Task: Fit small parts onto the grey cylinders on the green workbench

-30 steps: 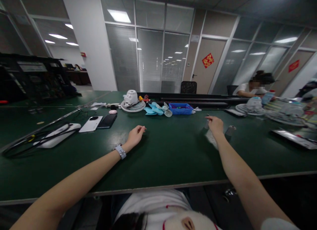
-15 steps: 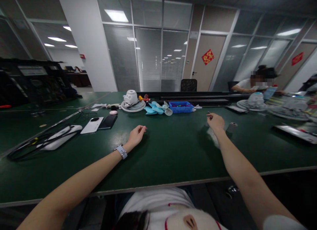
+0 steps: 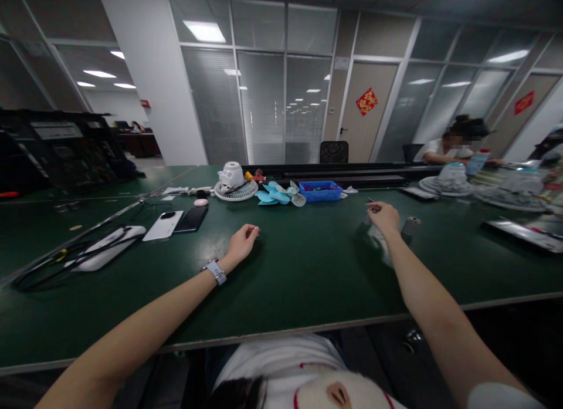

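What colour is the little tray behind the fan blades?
Blue: the tray shows in the head view.

Dark green counter [image 3: 308, 268]; white fan motor housing [image 3: 231, 174]; light blue fan blades [image 3: 275, 193]; blue tray [image 3: 321, 191]; white phone [image 3: 163, 225] beside black phone [image 3: 191, 219]; grey watch strap [image 3: 215, 271].

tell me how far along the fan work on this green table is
Done: the fan looks taken apart, white housing and grille beside loose blue blades and a blue bin. In hand: the right hand pinches a small dark item, too small to identify; the left hand rests empty. Left, probably: the parts lie separate, untouched.
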`<state>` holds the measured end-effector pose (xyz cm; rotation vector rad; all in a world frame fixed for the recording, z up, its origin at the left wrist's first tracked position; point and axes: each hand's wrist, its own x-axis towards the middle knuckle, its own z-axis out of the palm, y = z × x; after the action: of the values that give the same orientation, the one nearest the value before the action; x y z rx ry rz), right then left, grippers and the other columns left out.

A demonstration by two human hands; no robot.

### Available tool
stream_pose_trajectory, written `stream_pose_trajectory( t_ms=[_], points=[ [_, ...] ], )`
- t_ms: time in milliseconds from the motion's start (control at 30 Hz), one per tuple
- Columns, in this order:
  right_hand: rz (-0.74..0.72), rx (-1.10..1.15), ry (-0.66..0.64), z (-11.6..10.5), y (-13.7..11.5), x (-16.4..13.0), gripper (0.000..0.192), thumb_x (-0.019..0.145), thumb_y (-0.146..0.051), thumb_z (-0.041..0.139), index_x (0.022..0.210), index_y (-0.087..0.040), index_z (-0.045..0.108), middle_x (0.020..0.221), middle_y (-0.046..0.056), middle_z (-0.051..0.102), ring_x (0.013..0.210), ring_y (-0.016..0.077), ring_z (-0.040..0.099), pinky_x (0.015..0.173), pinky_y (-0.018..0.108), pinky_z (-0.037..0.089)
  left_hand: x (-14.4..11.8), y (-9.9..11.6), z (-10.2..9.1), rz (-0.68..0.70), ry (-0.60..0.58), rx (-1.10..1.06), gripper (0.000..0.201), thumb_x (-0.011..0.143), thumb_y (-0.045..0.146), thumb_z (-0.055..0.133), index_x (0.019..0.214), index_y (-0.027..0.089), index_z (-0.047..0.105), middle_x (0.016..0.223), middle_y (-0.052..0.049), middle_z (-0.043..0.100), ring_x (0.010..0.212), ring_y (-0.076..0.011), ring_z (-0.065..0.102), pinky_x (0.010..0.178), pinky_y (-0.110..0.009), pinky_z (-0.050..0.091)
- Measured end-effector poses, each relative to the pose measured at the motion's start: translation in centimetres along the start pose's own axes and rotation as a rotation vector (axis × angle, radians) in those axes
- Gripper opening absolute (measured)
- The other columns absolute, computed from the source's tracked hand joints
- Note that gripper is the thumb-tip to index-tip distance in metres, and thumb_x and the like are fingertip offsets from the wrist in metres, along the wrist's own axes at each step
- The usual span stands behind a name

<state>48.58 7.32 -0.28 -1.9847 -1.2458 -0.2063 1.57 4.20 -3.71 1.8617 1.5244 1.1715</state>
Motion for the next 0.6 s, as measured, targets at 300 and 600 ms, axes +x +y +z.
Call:
stream_pose_trajectory(
  t_ms=[300, 600],
  points=[
    [-0.010, 0.035, 0.001, 0.11, 0.76, 0.20, 0.035, 0.071, -0.020, 0.070, 0.105, -0.025, 0.077, 0.099, 0.004, 0.075, 0.090, 0.0207, 0.068, 0.077, 0.028, 0.051, 0.13, -0.36, 0.21, 0.000, 0.006, -0.005, 0.033, 0.088, 0.048, 0.048, 0.095, 0.020, 0.064, 0.092, -0.007, 0.073, 0.086, -0.0221, 0.067, 0.076, -0.033, 0.048],
    [-0.035, -0.079, -0.013, -0.12, 0.43, 0.00, 0.033, 0.075, -0.024, 0.070, 0.106, -0.028, 0.076, 0.099, 0.004, 0.074, 0.091, 0.0214, 0.067, 0.081, 0.030, 0.051, 0.17, -0.39, 0.17, 0.000, -0.011, 0.002, 0.034, 0.089, 0.049, 0.046, 0.097, 0.020, 0.063, 0.093, -0.007, 0.072, 0.086, -0.0215, 0.066, 0.077, -0.032, 0.048]
  ],
)
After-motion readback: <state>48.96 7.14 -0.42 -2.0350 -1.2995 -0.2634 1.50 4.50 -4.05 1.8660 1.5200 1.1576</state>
